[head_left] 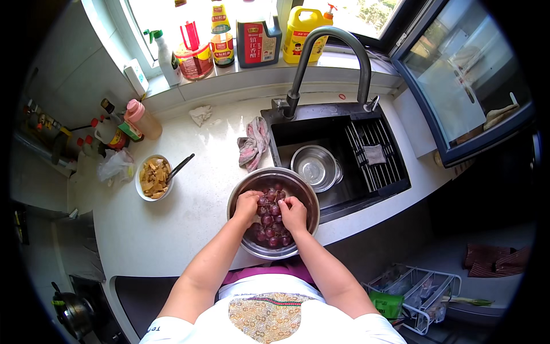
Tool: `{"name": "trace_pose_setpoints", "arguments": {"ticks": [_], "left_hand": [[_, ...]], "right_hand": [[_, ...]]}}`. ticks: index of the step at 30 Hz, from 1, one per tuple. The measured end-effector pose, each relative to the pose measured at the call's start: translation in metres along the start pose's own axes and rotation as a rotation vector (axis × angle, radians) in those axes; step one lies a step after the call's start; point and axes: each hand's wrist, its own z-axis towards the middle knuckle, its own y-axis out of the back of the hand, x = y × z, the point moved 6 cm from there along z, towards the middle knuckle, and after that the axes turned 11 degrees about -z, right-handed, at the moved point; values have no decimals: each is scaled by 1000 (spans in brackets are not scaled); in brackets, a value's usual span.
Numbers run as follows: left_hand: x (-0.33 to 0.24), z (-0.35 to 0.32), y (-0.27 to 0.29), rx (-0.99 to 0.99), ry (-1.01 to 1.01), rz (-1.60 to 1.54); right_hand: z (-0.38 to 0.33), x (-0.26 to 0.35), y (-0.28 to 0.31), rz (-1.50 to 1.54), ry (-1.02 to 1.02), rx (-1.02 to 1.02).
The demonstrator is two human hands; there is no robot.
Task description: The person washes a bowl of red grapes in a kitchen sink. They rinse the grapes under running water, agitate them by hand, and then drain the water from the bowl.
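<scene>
Purple-red, round, glossy grapes (267,219)

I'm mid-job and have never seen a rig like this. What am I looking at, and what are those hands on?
There is no machine here: these are a person's bare hands. The single picture comes from a wide fisheye camera on their head, looking down, so straight edges bend. The left hand and right hand touch dark red grapes inside a steel bowl; whether either grips one is unclear. On the pale worktop lie a crumpled cloth and a white bowl of food. The black sink holds a smaller steel pan.
</scene>
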Motion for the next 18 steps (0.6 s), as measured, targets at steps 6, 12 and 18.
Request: {"name": "trace_pose_setpoints", "arguments": {"ticks": [6, 12, 18], "left_hand": [[-12, -2, -3, 123, -127, 102], [-10, -3, -5, 120, -40, 128], [-2, 3, 1, 77, -180, 365]], "right_hand": [[4, 3, -3, 33, 2, 3], [2, 7, -3, 72, 16, 24], [1, 11, 0, 55, 39, 36]]}}
